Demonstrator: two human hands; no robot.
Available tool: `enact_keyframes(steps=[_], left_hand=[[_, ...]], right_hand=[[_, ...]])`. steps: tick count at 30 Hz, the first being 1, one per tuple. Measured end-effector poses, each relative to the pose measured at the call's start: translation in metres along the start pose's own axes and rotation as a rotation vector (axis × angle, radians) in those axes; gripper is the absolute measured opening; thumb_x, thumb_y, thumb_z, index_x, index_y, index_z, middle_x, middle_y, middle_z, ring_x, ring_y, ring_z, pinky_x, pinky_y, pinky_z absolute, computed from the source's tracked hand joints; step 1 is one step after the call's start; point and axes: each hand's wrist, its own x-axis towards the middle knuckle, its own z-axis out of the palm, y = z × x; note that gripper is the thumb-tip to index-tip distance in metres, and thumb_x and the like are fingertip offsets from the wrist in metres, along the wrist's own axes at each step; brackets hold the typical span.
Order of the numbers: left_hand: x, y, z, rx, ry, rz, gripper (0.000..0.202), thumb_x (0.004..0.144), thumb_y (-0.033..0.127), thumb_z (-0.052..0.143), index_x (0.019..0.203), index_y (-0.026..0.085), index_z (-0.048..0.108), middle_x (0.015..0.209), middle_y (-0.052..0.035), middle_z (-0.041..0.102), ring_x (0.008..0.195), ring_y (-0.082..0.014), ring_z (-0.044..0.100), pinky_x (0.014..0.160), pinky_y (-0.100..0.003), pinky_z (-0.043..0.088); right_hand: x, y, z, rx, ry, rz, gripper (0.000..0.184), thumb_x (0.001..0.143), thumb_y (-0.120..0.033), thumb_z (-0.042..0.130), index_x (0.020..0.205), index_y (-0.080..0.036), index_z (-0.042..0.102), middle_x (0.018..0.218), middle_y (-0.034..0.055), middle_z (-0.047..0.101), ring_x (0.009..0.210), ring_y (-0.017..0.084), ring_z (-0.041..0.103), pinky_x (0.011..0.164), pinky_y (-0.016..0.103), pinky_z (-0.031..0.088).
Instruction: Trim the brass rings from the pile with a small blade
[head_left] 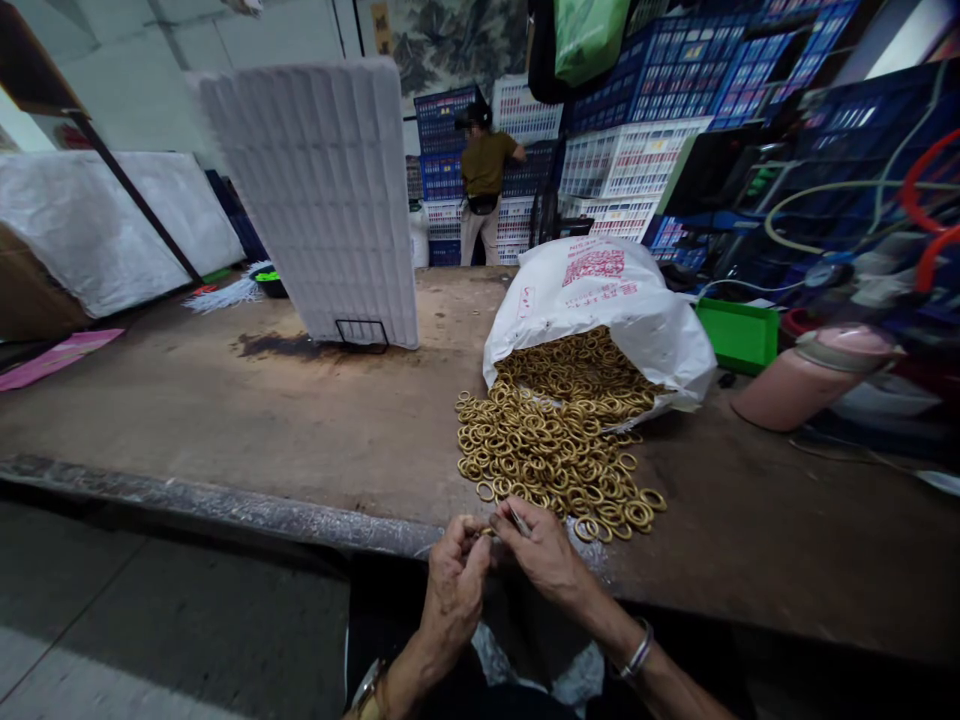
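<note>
My left hand (pixel 456 575) is closed in a pinch on a gold-coloured ring (pixel 487 533), mostly hidden by the fingers. Close beside it, my right hand (pixel 551 560) grips a thin metal blade-like tool (pixel 519 521), its tip held near the ring. Both hands meet at the table's front edge. Just beyond them lies a heap of gold rings (pixel 547 450), spilling from the mouth of a white woven sack (pixel 600 285) with red print. A few loose rings lie close to my right hand.
A tall white ribbed panel (pixel 322 200) stands in a black wire holder (pixel 361 334) on the wooden table (pixel 225 430). To the right are a green tray (pixel 739 335) and a pink bottle (pixel 814 380). A person (pixel 484 175) stands by stacked crates (pixel 626 155) at the back.
</note>
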Motion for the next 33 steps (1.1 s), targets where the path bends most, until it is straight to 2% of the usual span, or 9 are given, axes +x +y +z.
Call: enact_keyframes(steps=[4,9,15,19,22,24,28,33], left_hand=[[-0.003,0.003,0.0,-0.04,-0.008,-0.023,0.019,0.077,0.034,0.052,0.075,0.016,0.052,0.055,0.0046,0.048,0.045,-0.0062,0.039,0.047,-0.018,0.034],[-0.005,0.006,0.003,-0.066,0.041,-0.051,0.026,0.072,0.04,0.057,0.066,0.016,0.048,0.052,0.0057,0.045,0.042,-0.0042,0.034,0.042,-0.016,0.028],[-0.005,-0.004,-0.002,-0.145,-0.119,-0.242,0.038,0.074,0.052,0.049,0.062,0.016,0.048,0.038,0.0082,0.035,0.032,-0.0028,0.025,0.034,-0.017,0.018],[-0.006,-0.007,-0.003,-0.27,-0.124,-0.293,0.037,0.07,0.052,0.054,0.065,0.017,0.045,0.046,0.0078,0.041,0.033,-0.002,0.026,0.034,-0.016,0.019],[-0.005,-0.001,-0.002,-0.282,-0.108,-0.286,0.037,0.068,0.052,0.057,0.067,0.017,0.044,0.051,0.0071,0.043,0.034,-0.0017,0.027,0.033,-0.016,0.02],[-0.005,0.004,-0.002,-0.25,-0.108,-0.267,0.037,0.069,0.052,0.055,0.067,0.017,0.044,0.049,0.0078,0.041,0.034,-0.002,0.027,0.034,-0.016,0.02],[-0.004,0.01,-0.003,-0.19,-0.119,-0.224,0.037,0.071,0.052,0.053,0.068,0.017,0.043,0.046,0.0088,0.036,0.036,-0.0025,0.026,0.036,-0.016,0.02],[-0.005,0.007,-0.004,-0.144,-0.123,-0.132,0.035,0.073,0.049,0.053,0.067,0.016,0.043,0.048,0.008,0.034,0.04,-0.0032,0.026,0.039,-0.017,0.021]], right_hand=[[-0.002,-0.003,0.001,-0.012,-0.017,-0.011,0.029,0.076,-0.041,0.043,0.058,-0.018,0.042,0.055,-0.0058,0.037,0.055,0.008,0.035,0.053,0.02,0.031],[-0.001,-0.006,0.001,0.052,-0.033,0.029,0.027,0.075,-0.041,0.043,0.059,-0.019,0.043,0.054,-0.0059,0.037,0.052,0.009,0.036,0.051,0.02,0.031],[-0.001,0.0,0.002,0.062,-0.049,0.03,0.027,0.075,-0.04,0.043,0.06,-0.018,0.044,0.055,-0.0058,0.038,0.053,0.009,0.036,0.051,0.02,0.03],[-0.001,0.009,0.001,-0.018,-0.03,0.016,0.027,0.078,-0.038,0.038,0.06,-0.019,0.043,0.054,-0.0054,0.038,0.052,0.009,0.036,0.05,0.02,0.03],[-0.004,0.014,-0.002,-0.196,0.025,-0.05,0.017,0.076,-0.028,0.038,0.064,-0.019,0.046,0.056,-0.0036,0.044,0.053,0.01,0.04,0.052,0.02,0.03],[-0.007,0.015,-0.004,-0.315,0.005,-0.111,0.011,0.071,-0.018,0.039,0.069,-0.02,0.049,0.06,-0.0025,0.05,0.056,0.011,0.044,0.054,0.02,0.03],[-0.014,0.011,-0.004,-0.425,-0.095,-0.171,0.025,0.062,-0.007,0.035,0.075,-0.02,0.052,0.063,-0.0015,0.055,0.058,0.011,0.048,0.056,0.02,0.03],[-0.016,0.005,-0.002,-0.504,-0.099,-0.173,0.028,0.056,-0.005,0.033,0.072,-0.019,0.051,0.06,-0.0011,0.053,0.056,0.011,0.045,0.054,0.021,0.028]])
